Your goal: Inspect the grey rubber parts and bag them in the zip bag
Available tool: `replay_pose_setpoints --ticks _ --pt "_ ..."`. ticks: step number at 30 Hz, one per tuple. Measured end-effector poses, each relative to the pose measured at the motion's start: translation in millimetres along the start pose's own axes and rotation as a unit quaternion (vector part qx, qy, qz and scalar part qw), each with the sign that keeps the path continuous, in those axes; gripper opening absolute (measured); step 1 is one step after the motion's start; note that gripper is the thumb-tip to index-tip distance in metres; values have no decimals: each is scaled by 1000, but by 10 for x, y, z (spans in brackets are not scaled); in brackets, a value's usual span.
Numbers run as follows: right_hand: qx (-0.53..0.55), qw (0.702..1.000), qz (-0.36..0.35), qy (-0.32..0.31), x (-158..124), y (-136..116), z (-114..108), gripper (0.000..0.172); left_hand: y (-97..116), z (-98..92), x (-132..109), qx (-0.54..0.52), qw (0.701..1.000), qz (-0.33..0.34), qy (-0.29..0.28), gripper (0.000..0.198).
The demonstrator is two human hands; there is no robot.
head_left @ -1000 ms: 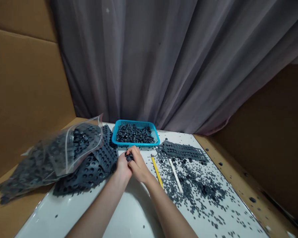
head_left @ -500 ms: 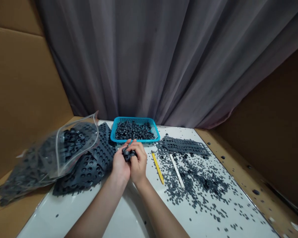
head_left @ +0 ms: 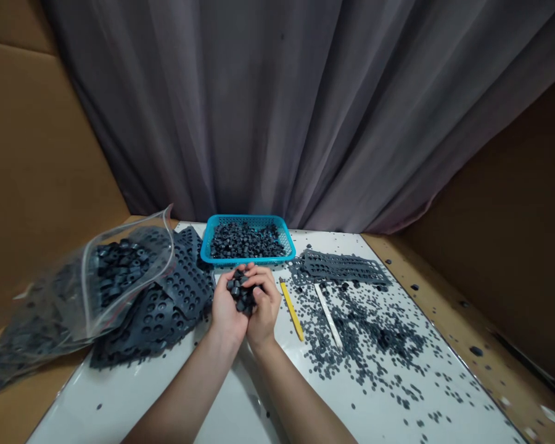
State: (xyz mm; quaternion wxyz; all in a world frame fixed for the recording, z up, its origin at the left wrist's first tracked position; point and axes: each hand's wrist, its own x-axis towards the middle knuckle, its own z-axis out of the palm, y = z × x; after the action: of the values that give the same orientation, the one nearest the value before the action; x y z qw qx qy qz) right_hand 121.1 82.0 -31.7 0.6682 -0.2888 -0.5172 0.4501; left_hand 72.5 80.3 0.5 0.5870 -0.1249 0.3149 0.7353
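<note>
Cupped together in the middle of the view, my left hand [head_left: 226, 311] and my right hand [head_left: 264, 308] hold a heap of small black rubber pieces [head_left: 241, 296]. Fingers of both hands curl round the heap from either side. Just beyond them stands a blue plastic basket [head_left: 206, 256], largely filled with similar black pieces. To the left lies an unsealed clear zip bag [head_left: 86, 290] with more black pieces inside. It rests against dark rubber sheets [head_left: 161, 314] marked with rows of round holes or dimples.
Right of my hands lie a yellow cutter-like stick [head_left: 292, 311] and a white stick [head_left: 328, 317]. Small dark discs [head_left: 365, 345] are scattered over the white table [head_left: 222, 401]. Perforated dark strips [head_left: 345, 268] lie behind them. Cardboard walls [head_left: 41, 154] and a grey curtain [head_left: 259, 111] enclose the table.
My cupped hands have parted slightly at the top, so more of the black pieces shows. The view has shifted a little; the bag appears farther left.
</note>
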Motion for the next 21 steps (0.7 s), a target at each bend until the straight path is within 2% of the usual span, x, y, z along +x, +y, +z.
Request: replay_pose_setpoints --ticks 9,17,21 --pt "130 982 104 86 70 -91 45 22 -8 -1 -38 -43 999 -3 -20 21" --pt "234 928 232 173 179 -158 62 17 16 49 -103 -59 998 -6 -33 29" --pt "270 907 250 206 231 -202 62 20 15 50 -94 -56 997 -11 -59 31"
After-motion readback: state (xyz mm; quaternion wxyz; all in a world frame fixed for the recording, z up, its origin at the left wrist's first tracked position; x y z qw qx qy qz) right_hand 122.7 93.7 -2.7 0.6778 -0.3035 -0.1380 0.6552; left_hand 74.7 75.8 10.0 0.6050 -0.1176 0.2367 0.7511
